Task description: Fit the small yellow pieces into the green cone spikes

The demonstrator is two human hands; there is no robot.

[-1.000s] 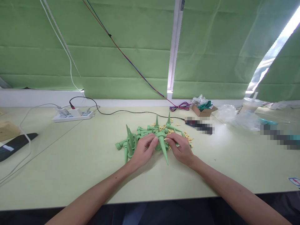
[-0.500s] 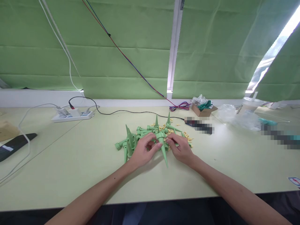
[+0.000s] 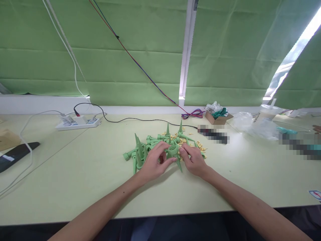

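Tipped since earlier frame, collar mouth now upward: pale-green tapered plastic spike [image 3: 173,151], pinched between thumb and fingers of left hand [image 3: 153,163], just beside right hand [image 3: 193,160]. Pressed together at right fingertips, contents unclear. Best to brace collar firmly, avoid twisting.

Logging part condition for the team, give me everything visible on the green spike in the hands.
The green spike looks like matte molded plastic: a wide round collar with ridges inside its open mouth, and a narrow, pointed taper. The mouth faces up toward the camera; the tip slants down toward the near table edge. No damage shows at this size. The left hand holds the collar side; the right hand's fingertips meet its other side, their exact grip unclear. Similar green parts lie behind.
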